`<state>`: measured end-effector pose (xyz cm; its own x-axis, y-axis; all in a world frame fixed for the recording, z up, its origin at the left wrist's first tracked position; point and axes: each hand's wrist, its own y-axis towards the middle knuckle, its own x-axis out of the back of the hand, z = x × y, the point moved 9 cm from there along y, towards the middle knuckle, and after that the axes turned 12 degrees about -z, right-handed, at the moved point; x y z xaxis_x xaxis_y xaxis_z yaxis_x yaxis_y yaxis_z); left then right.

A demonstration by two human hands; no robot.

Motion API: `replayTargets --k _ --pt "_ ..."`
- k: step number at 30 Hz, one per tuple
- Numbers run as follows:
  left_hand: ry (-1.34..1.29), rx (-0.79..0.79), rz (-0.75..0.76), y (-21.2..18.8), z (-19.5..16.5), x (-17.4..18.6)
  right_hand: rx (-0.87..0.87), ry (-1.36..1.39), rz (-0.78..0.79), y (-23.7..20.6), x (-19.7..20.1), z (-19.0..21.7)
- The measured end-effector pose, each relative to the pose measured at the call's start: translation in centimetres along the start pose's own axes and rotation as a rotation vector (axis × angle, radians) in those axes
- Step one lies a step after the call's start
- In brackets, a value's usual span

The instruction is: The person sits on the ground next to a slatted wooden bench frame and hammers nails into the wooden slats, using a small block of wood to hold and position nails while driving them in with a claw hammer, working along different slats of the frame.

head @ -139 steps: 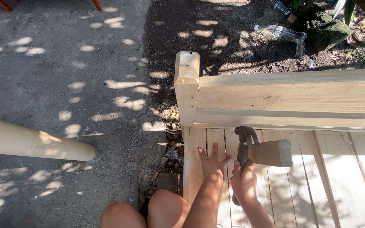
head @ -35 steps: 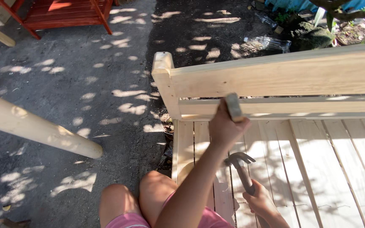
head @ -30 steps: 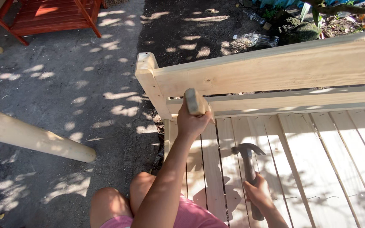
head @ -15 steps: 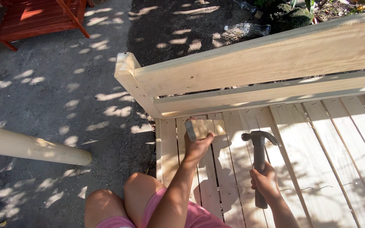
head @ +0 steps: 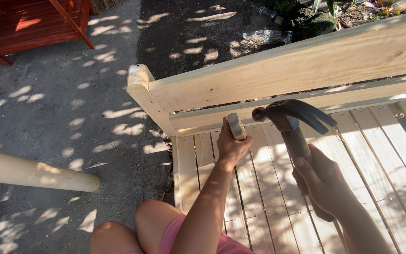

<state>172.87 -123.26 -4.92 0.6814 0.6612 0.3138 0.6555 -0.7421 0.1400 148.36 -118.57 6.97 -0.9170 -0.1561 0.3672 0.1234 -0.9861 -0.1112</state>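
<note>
My left hand [head: 231, 146] grips a small pale wooden block [head: 236, 125], held upright against the lower rail [head: 353, 96] of an unpainted wooden bench back. My right hand [head: 324, 181] holds a claw hammer [head: 291, 118] by its handle, with the steel head raised just right of the block. Both hands hover over the slatted seat [head: 264, 188] of the bench. The wide top board [head: 306, 66] of the backrest meets a corner post [head: 139, 87] on the left.
A red wooden chair [head: 34, 23] stands at the top left on the grey ground. A pale round pole [head: 34, 173] lies at the left. A clear plastic bottle [head: 266, 35] and plants sit beyond the bench. My knees [head: 137, 230] are at the bottom.
My left hand lifted the block off the seat slats up to the lower back rail. My right hand raised the hammer head close beside the block. The view came closer to the bench.
</note>
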Motion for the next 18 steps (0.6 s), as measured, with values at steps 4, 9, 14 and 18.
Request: replayTargets --k 4,9,14,18 --pt "-0.168 0.14 0.006 0.5 5.4 1.9 -0.156 -0.072 0.06 -0.3 -1.6 1.7" --pt "-0.406 0.415 0.065 -2.8 13.0 3.6 -0.286 -0.233 0.05 1.0 -3.0 -2.5" --pt "-0.721 0.477 0.006 -3.8 16.3 3.1 -0.452 -0.222 0.029 1.5 -5.8 -11.4" --pt "-0.646 0.53 0.057 -3.7 19.0 2.9 -0.68 -0.276 -0.049 -1.5 -7.5 -19.1"
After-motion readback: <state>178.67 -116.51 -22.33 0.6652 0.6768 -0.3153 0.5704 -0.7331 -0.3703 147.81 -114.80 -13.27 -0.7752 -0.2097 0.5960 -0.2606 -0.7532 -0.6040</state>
